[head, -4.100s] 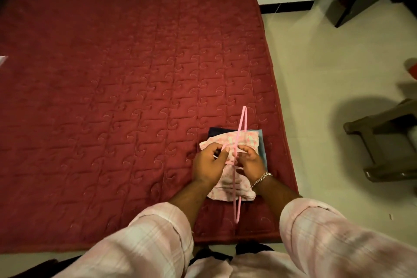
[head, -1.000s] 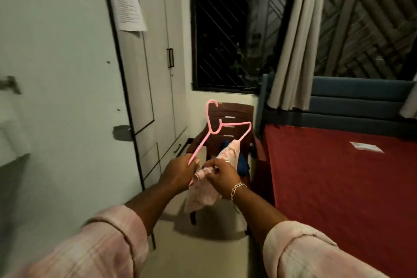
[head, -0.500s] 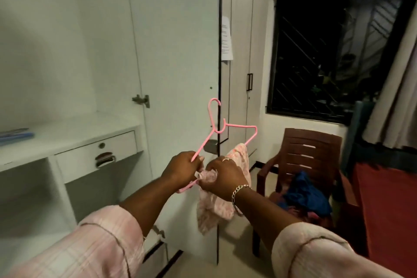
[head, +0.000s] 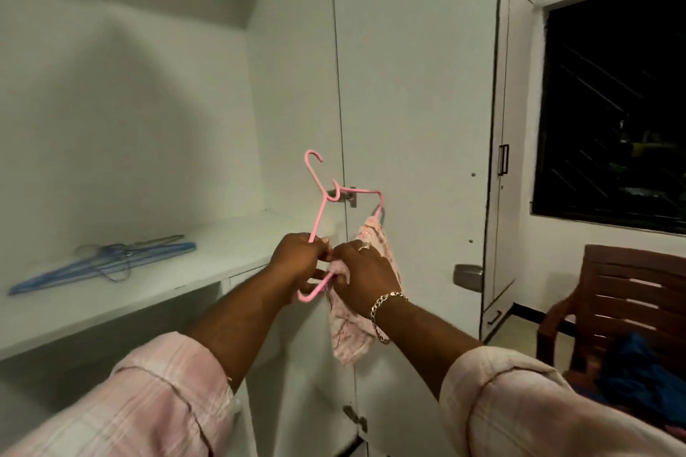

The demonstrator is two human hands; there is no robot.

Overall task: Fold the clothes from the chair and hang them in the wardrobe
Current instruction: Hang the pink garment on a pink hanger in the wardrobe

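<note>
Two arms in pink checked sleeves [head: 156, 393] reach out from the bottom edge. The left hand [head: 297, 260] has its fingers curled around the pink hanger [head: 318, 219] and grips its slanted side bar. The right hand [head: 365, 275] is touching the left one. Its fingers pinch the pink cloth [head: 349, 330] against the low bar of the hanger. A silver bracelet [head: 382, 312] sits on the right wrist.

The cloth is draped over the hanger and hangs down below the right hand, in the air. The hanger is tilted. Its hook points up and left, and it is not hooked on anything. There is open air around it.

Just behind the hands is the white wardrobe [head: 408, 104]. The open door edge runs straight up behind the hanger. A metal latch [head: 350, 197] shows behind the hanger top.

To the left is the open part of the wardrobe, with a white shelf [head: 208, 263]. Blue hangers [head: 104, 263] lie flat on it, well apart from the hands. There is a lot of room above the shelf.

To the right, low down, is a brown chair [head: 631, 293] with blue clothes [head: 638, 371] on its seat. Far back is a dark window [head: 612, 104].
</note>
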